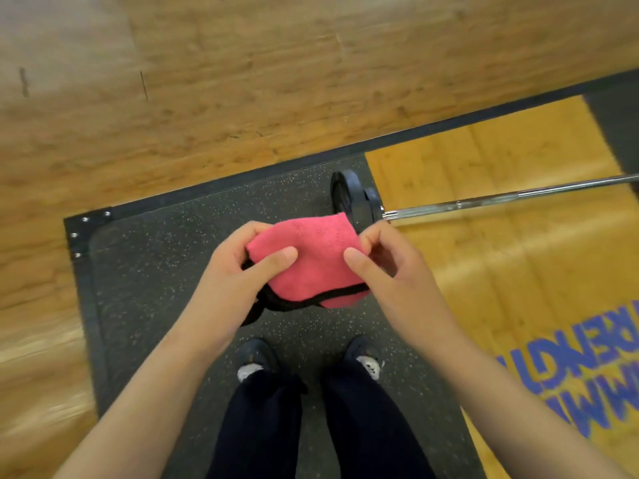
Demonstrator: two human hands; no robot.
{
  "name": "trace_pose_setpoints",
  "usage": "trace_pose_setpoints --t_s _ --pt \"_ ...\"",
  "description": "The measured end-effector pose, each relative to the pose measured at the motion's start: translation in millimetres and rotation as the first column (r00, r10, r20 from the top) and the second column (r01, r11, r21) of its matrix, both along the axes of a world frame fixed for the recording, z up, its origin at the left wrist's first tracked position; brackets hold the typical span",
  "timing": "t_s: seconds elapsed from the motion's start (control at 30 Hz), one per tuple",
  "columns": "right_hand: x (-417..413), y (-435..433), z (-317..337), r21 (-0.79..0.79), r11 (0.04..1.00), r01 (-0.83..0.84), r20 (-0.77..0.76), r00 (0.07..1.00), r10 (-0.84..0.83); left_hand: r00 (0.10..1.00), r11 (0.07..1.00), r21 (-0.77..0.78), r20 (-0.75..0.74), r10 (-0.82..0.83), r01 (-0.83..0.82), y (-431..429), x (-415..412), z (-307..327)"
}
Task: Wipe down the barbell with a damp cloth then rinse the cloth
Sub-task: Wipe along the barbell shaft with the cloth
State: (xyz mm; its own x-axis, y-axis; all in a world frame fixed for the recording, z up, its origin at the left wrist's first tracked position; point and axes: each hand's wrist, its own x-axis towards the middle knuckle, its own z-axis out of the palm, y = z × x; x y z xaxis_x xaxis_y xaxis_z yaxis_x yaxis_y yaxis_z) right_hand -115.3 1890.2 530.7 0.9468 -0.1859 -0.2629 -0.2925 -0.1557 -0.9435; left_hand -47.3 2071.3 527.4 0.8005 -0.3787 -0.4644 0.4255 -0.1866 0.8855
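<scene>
left hand [238,267] and right hand [383,267] pinching a folded pink cloth [311,261] between them, thumbs on top, barbell [484,200] beyond the right hand on the floor

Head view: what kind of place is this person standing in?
Probably a gym's weightlifting area: a steel barbell with black plates lies on a speckled rubber mat and yellow board. The left hand and right hand hold a pink cloth.

Pale wood-plank floor [207,81] is stretching across the far side, while a black speckled rubber mat [155,271] — edged by a dark bolted frame [90,221] — is lying beside a yellow panel [501,271] bearing blue lettering [587,368].
</scene>
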Motion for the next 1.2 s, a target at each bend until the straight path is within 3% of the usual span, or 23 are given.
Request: trace_pose_setpoints --t_s 0.23,0.37,0.5,0.6,0.83,1.0,1.2 --pt "-50.4 -22.5 102.4 0.056 0.998 -0.003 -0.051 0.999 0.006 0.960 0.978 -0.208 -0.271 -0.063 0.006 -3.4 -48.6 97.0" --pt "-79.1 -26.3 128.9 -0.014 1.000 0.019 -0.112 0.994 -0.020 0.915 0.965 -0.263 -0.391 -0.098 -0.009 -1.3 -78.2 126.1" --pt "-106.7 -24.5 139.5 0.031 0.999 0.010 -0.137 0.991 -0.005 0.792 0.904 -0.378 -0.606 -0.078 -0.200 9.0 -107.7 135.8" --pt "-124.1 -25.2 143.0 0.139 0.990 0.007 -0.179 0.984 0.018 0.740 0.858 -0.410 -0.671 -0.054 -0.310 10.4 -136.3 131.9" --pt "-166.9 -25.5 137.8 0.143 0.980 -0.137 -0.312 0.934 0.175 0.800 0.833 -0.439 -0.600 0.007 -0.337 9.3 -202.7 141.4" --pt "-200.1 -7.6 141.2 0.152 0.980 -0.129 -0.354 0.918 0.176 0.806 0.887 -0.284 -0.574 0.146 -0.363 12.1 -242.5 153.8" --pt "-234.6 28.1 152.7 0.125 0.988 -0.096 -0.354 0.926 0.135 0.891 0.943 -0.203 -0.426 0.157 -0.263 42.9 -270.7 164.7"
